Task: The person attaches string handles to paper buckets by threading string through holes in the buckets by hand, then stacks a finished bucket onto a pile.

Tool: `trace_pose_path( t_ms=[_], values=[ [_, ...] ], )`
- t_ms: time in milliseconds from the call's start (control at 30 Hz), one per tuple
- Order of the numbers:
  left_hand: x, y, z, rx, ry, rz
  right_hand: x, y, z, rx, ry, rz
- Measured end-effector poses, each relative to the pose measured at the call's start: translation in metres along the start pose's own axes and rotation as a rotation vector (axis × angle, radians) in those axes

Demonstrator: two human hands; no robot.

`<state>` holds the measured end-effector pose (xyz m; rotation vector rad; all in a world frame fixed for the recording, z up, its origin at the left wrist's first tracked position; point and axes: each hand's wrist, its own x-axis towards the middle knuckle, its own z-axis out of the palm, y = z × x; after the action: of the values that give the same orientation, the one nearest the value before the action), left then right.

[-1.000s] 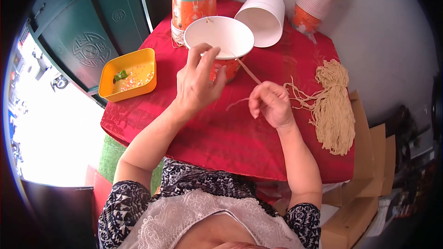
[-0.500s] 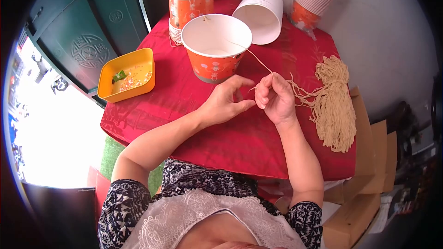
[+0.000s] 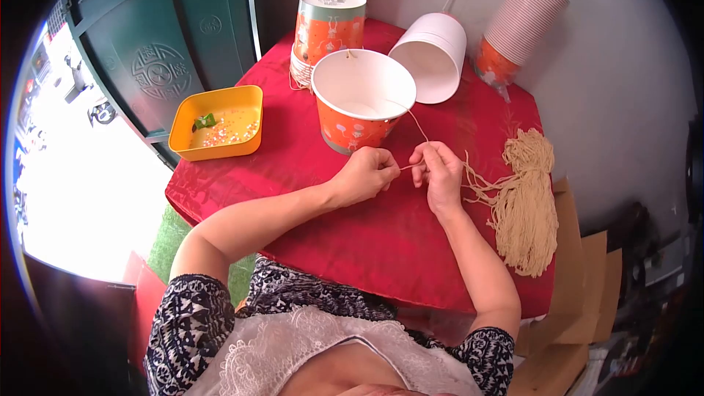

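Observation:
An orange paper bucket [image 3: 357,130] with a white inside stands upright in front of me. A thin beige string [image 3: 419,123] comes over its right rim and runs down to my hands. My right hand [image 3: 440,174] is closed on this string, fingers curled. My left hand [image 3: 364,174], just below the bucket's base, pinches the string's end, and a short length stretches between both hands. Another bit of string is knotted at the bucket's back rim. To the right of my right hand lies a bundle of beige strings [image 3: 526,202], loose strands trailing toward it.
A yellow tray [image 3: 216,152] with small colourful bits and a green piece sits at left. Behind are an upside-down bucket stack [image 3: 330,26], a white bucket on its side [image 3: 433,51] and a leaning bucket stack [image 3: 522,18]. Cardboard boxes [image 3: 572,301] stand right of the red-covered table [image 3: 352,249].
My left hand has closed from an open thumb-and-finger gap onto the string's end. The string between my hands is now drawn out. The whole view has shifted slightly downward in the frame.

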<state>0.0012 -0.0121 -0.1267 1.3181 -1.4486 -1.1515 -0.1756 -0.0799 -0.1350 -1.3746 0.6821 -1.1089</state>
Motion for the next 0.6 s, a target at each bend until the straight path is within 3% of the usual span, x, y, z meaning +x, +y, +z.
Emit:
trace_pose_path(
  t_ms=[67,167,200,267,367,433,500,600],
  values=[
    [0.011,0.011,-0.003,0.109,-0.025,0.032,0.006,-0.004,0.0,-0.083,0.134,-0.058],
    [0.026,0.033,-0.008,0.245,-0.045,0.134,0.017,-0.009,-0.004,-0.664,0.224,-0.664],
    [0.026,0.046,-0.01,0.218,-0.066,0.118,0.012,-0.024,0.001,-0.699,0.184,-0.725],
    [0.027,0.066,-0.016,0.212,-0.092,0.102,-0.001,-0.036,0.013,-0.546,0.116,-0.624],
    [0.027,0.068,-0.018,0.31,-0.067,0.18,-0.005,-0.038,0.023,-0.484,0.059,-0.647],
    [0.026,0.062,-0.018,0.37,-0.061,0.221,-0.012,-0.04,0.027,-0.399,0.023,-0.377],
    [0.025,0.056,-0.017,0.388,-0.095,0.213,-0.011,-0.035,0.019,-0.467,-0.089,-0.238],
    [0.017,0.066,-0.021,0.402,-0.099,0.217,-0.011,-0.028,0.02,-0.421,-0.118,-0.265]
  ],
)
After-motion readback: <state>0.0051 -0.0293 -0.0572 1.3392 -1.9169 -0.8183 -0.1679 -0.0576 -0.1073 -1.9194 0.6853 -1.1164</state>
